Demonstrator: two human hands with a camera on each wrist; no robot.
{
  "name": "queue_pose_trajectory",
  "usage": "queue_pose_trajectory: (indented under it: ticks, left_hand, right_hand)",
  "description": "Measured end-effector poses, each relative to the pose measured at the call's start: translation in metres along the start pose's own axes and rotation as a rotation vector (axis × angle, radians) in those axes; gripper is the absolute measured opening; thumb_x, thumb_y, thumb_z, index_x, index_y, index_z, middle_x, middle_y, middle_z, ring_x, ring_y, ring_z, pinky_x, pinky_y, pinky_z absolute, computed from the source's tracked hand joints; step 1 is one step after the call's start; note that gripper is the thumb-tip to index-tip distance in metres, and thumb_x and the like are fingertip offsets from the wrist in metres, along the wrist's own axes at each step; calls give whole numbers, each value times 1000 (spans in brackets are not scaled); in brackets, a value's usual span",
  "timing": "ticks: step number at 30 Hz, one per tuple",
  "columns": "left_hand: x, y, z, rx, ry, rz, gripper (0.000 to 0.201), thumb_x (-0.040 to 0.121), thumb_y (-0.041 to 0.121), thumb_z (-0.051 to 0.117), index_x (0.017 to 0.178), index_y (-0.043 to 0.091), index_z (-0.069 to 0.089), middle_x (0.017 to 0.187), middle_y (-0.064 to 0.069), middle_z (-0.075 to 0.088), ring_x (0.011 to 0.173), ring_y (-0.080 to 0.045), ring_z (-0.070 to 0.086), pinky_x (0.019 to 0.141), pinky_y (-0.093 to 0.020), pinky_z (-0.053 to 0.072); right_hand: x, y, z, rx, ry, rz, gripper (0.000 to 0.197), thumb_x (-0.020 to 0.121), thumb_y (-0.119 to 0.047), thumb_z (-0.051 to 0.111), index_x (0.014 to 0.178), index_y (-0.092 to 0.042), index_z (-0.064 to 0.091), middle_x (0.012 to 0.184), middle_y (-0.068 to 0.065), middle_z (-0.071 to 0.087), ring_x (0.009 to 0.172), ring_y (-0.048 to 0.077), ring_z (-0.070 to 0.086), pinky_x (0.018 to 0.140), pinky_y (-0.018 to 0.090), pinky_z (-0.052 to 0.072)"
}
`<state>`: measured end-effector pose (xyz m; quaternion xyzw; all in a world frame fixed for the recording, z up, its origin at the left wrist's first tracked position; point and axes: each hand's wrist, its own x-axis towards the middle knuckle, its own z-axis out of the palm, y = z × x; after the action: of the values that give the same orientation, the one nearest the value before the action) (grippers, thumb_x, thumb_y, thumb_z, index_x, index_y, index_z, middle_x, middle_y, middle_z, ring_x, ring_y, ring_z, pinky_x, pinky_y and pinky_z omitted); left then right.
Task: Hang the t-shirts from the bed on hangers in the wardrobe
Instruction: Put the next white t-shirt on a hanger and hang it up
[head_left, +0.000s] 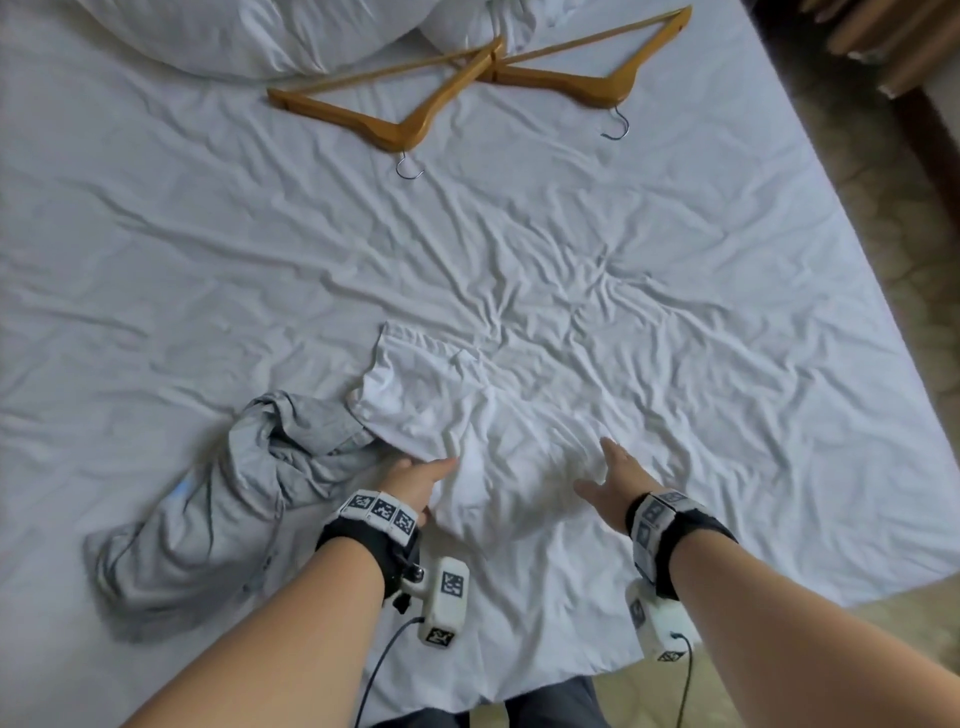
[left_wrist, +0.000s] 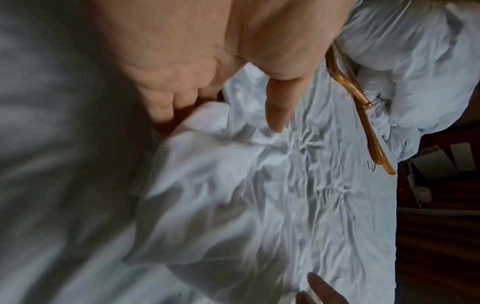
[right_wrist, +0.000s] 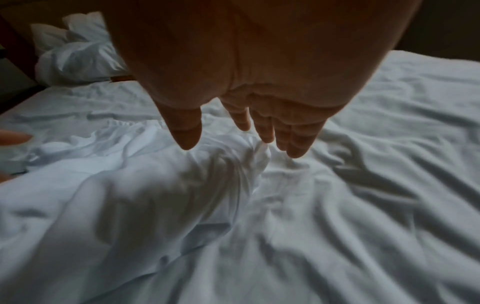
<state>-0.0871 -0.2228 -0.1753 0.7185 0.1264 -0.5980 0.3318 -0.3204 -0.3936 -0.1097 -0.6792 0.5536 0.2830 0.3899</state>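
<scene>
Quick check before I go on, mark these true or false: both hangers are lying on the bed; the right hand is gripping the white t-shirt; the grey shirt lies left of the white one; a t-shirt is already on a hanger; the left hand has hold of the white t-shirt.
1. Both hangers lie on the bed: true.
2. The right hand grips the white t-shirt: false, its fingers are straight above it.
3. The grey shirt lies left of the white one: true.
4. A t-shirt is on a hanger: false, both are bare.
5. The left hand holds the white t-shirt: true.
</scene>
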Motion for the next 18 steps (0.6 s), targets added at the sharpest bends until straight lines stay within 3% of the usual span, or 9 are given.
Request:
queue_pose_trajectory:
  ticks: [2, 4, 7, 10, 12, 16, 18]
  left_hand:
    - [6, -6, 1, 9, 20, -9, 91, 35, 49, 102, 111, 10, 70, 105, -16, 78, 96, -43, 75, 91, -61, 58]
    - [5, -5, 2, 25, 26, 6, 100, 28, 50, 104, 111, 6, 71, 102, -13, 79, 95, -37, 76, 93, -57, 58]
    - [-27, 12, 10, 3, 15, 35, 77, 49, 34, 101, 111, 0, 71, 100, -15, 79, 97, -39, 75, 95, -57, 57]
    - [-55, 25, 14, -33, 32, 65, 41, 72, 21, 91, 103, 0, 74, 98, -17, 78, 97, -38, 75, 97, -58, 56]
    - [-69, 32, 15, -66, 24, 89, 33, 77, 21, 88, 103, 4, 76, 99, -14, 79, 97, -35, 75, 98, -56, 56]
    - [-92, 48, 19, -160, 16, 136, 27, 84, 14, 82, 106, 1, 72, 104, -17, 78, 95, -34, 75, 94, -51, 58]
    - [-104, 56, 20, -192, 27, 154, 43, 76, 25, 89, 110, 4, 71, 104, -13, 78, 93, -32, 75, 92, -48, 59]
  right_hand:
    - [5, -1, 2, 48, -10, 35, 74, 101, -44, 54, 160, -20, 17, 159, 12, 37, 134, 32, 50, 97, 36, 44]
    - [11, 0, 5, 93, -26, 59, 82, 97, -40, 62, 162, -23, 14, 154, 13, 42, 117, 31, 58, 85, 32, 44]
    - [17, -1, 9, 144, -40, 84, 87, 93, -32, 70, 161, -22, 16, 137, 11, 57, 101, 25, 62, 80, 33, 49]
    - [17, -8, 7, 131, 4, 93, 63, 94, -22, 65, 150, -18, 37, 112, 8, 66, 95, 25, 64, 71, 31, 48]
    - [14, -15, 5, 123, 22, 87, 54, 94, -23, 63, 145, -18, 44, 108, 7, 67, 95, 26, 65, 76, 31, 48]
    - [4, -31, 0, 103, 26, 39, 60, 95, -37, 61, 150, -23, 41, 120, 3, 66, 99, 23, 62, 87, 33, 49]
    - [-5, -39, -7, 115, 17, 14, 66, 95, -39, 63, 154, -23, 37, 131, 2, 62, 113, 24, 61, 94, 34, 49]
